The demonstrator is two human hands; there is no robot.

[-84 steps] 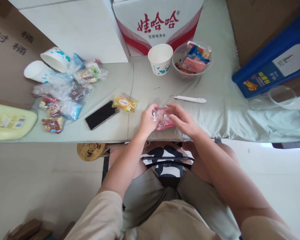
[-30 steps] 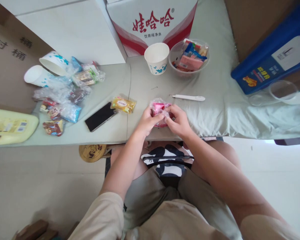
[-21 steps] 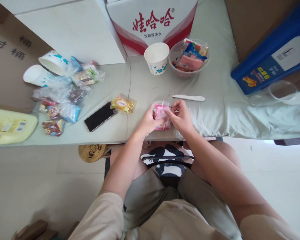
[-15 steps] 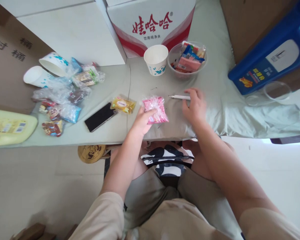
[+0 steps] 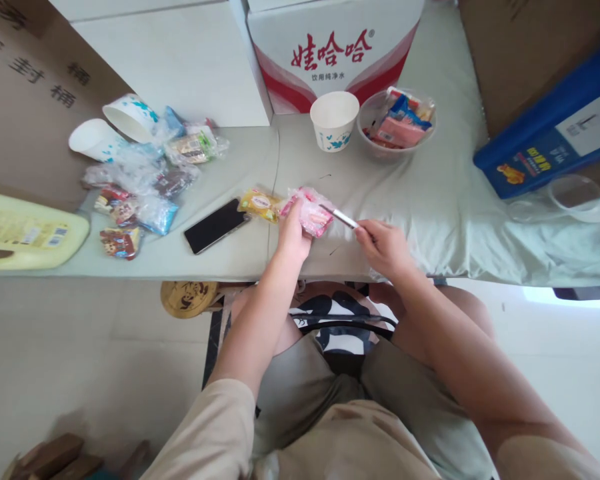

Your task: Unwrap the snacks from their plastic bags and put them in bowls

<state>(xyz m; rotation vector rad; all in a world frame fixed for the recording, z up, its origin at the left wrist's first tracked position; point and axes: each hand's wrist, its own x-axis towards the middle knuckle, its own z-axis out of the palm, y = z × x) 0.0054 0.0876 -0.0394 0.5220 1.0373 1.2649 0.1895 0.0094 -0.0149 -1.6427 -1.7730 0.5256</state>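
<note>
My left hand (image 5: 294,233) is closed on a small pink snack packet (image 5: 314,195) in clear crinkled wrapping, raised just over the cloth. Pinched between the fingers of my right hand (image 5: 384,248) is a slim white pen-like tool (image 5: 349,221) with a dark, metallic-looking front. Its tip meets or overlaps the packet's right side; whether it is a pen or a thin knife I cannot tell. Just left of the packet lies a yellow snack packet (image 5: 261,203), beside a black phone (image 5: 216,225).
A paper cup (image 5: 335,123) stands by a clear bowl of snacks (image 5: 367,143), before a white-and-red carton (image 5: 330,60). Tipped paper cups (image 5: 93,139) and wrapped snacks (image 5: 155,213) lie left. A yellow bottle (image 5: 40,233) and blue jug (image 5: 545,133) flank the cloth-covered surface (image 5: 220,180).
My right hand has picked up the white tool from the cloth and brought its tip to the pink packet. The packet is turned and tilted in my left hand. The view has shifted slightly.
</note>
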